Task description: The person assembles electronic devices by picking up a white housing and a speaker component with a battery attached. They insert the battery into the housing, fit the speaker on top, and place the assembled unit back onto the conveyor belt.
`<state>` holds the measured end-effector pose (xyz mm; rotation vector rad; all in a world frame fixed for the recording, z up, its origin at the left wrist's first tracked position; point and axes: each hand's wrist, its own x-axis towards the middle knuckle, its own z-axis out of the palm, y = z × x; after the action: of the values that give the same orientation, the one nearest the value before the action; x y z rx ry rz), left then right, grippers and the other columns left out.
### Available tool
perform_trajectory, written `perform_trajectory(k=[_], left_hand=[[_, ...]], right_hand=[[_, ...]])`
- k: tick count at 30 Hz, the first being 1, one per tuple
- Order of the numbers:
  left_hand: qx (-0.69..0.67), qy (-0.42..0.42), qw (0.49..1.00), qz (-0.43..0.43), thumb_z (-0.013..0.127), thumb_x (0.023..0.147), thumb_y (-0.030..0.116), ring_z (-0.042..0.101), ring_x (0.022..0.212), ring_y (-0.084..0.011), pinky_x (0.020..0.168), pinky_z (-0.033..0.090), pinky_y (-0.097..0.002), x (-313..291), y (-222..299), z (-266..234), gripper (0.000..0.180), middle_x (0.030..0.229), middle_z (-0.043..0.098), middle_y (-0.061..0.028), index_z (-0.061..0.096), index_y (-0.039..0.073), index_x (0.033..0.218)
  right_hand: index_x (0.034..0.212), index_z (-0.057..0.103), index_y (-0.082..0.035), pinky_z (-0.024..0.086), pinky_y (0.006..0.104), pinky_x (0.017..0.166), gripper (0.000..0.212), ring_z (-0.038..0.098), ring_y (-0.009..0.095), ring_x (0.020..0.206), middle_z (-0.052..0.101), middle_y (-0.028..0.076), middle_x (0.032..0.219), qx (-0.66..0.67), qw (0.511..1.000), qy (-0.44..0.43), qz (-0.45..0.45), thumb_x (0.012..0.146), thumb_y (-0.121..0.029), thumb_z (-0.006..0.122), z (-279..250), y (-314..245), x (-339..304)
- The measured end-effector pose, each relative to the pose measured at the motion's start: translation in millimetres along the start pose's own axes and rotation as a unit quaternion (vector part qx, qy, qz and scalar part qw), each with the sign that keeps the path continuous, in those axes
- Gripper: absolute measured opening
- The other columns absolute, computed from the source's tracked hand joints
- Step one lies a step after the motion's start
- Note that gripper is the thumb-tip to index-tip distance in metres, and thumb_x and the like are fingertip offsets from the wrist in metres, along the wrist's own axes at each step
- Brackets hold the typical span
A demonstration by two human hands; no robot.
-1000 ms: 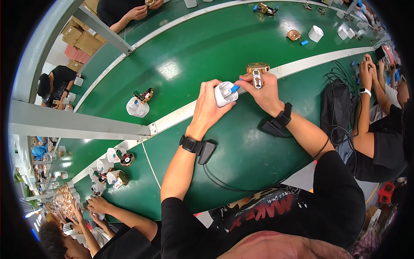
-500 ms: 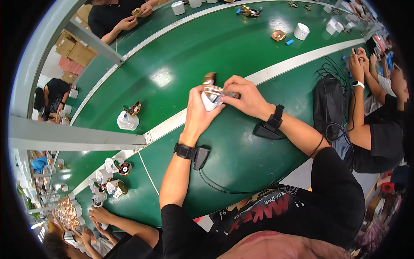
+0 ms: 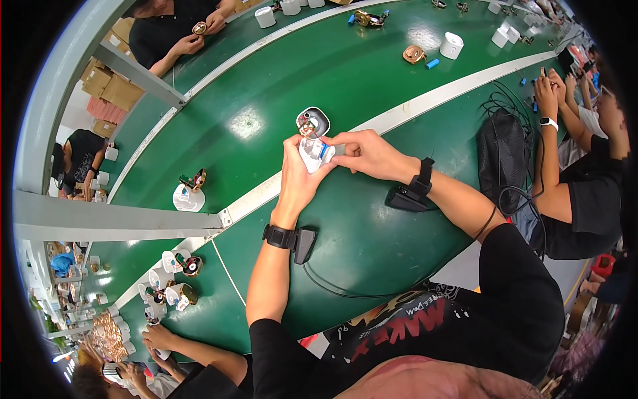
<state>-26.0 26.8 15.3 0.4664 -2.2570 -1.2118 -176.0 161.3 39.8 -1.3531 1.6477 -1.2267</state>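
Note:
In front of me, near the pale divider strip, my left hand (image 3: 297, 179) is wrapped around a small white plastic housing (image 3: 310, 159). A rounded dark-lined cap (image 3: 322, 120) tilts above the housing's far end, with a small circuit part and thin wires inside it. A blue cylindrical cell (image 3: 323, 150) shows inside the housing at its right side. My right hand (image 3: 373, 154) is closed at that right edge, index finger and thumb pinched against the housing. Its fingers partly hide what lies between them.
A white housing with its circuit part out (image 3: 189, 197) stands left, beyond the metal post (image 3: 119, 214). Several more (image 3: 161, 276) cluster near a co-worker's hand (image 3: 159, 337). A black bag (image 3: 503, 153) with cables lies right. A copper-coloured part (image 3: 413, 54) and white cup (image 3: 451, 46) sit far off.
The cap has turned, so its wired inside now faces me. Both my hands have shifted slightly left, and the right fingers have moved in closer along the housing.

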Motion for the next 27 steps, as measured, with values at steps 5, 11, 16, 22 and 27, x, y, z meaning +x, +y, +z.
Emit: perform_trajectory(k=[5, 11, 16, 22, 27], left_hand=[[0.022, 0.004, 1.000, 0.011, 0.082, 0.077, 0.022, 0.058, 0.103, -0.0314, 0.087, 0.047, -0.0410, -2.2, -2.2, -2.2, 0.067, 0.112, 0.052, -0.0197, 0.036, -0.002, 0.118], [-0.003, 0.003, 1.000, -0.004, 0.083, 0.076, 0.021, 0.058, 0.102, -0.0316, 0.088, 0.047, -0.0410, -1.8, -1.4, -1.9, 0.069, 0.113, 0.052, -0.0202, 0.036, -0.003, 0.120], [0.030, 0.027, 0.999, -0.006, 0.083, 0.075, 0.018, 0.058, 0.103, -0.0303, 0.089, 0.047, -0.0398, -2.0, 0.3, -0.7, 0.068, 0.112, 0.055, -0.0200, 0.037, -0.003, 0.122], [0.092, 0.161, 0.981, -0.064, 0.081, 0.076, 0.013, 0.060, 0.102, -0.0293, 0.090, 0.047, -0.0387, 6.2, -17.7, -28.1, 0.065, 0.109, 0.059, -0.0202, 0.039, -0.003, 0.123], [0.026, 0.243, 0.962, -0.118, 0.078, 0.080, 0.017, 0.059, 0.105, -0.0257, 0.094, 0.045, -0.0357, 11.7, -47.2, -65.9, 0.061, 0.116, 0.057, -0.0165, 0.041, -0.002, 0.125]], right_hand=[[0.129, 0.061, -0.008, 0.043, 0.0291, 0.053, 0.041, 0.053, 0.012, 0.049, 0.057, 0.006, 0.058, 0.002, 1.000, -0.007, 0.017, 0.090, -0.016, 0.068, 1.4, 1.5, 1.3], [0.130, 0.060, -0.009, 0.042, 0.0249, 0.054, 0.039, 0.051, 0.006, 0.056, 0.056, 0.001, 0.062, 0.007, 0.999, -0.013, 0.032, 0.091, -0.010, 0.065, 0.6, -4.7, -0.8], [0.127, 0.063, -0.009, 0.045, 0.0258, 0.059, 0.038, 0.054, 0.006, 0.062, 0.061, 0.002, 0.069, -0.076, 0.995, -0.060, -0.006, 0.089, -0.012, 0.065, -23.5, -3.2, 1.5], [0.113, 0.068, -0.006, 0.050, 0.0311, 0.072, 0.028, 0.062, 0.017, 0.075, 0.067, 0.008, 0.085, -0.228, 0.926, 0.302, -0.018, 0.088, -0.017, 0.064, -137.4, 39.6, 14.2], [0.113, 0.067, -0.007, 0.050, 0.0386, 0.086, 0.030, 0.064, 0.028, 0.095, 0.064, 0.014, 0.114, -0.442, 0.815, 0.373, -0.037, 0.087, -0.022, 0.065, -221.3, 132.2, -4.2]])
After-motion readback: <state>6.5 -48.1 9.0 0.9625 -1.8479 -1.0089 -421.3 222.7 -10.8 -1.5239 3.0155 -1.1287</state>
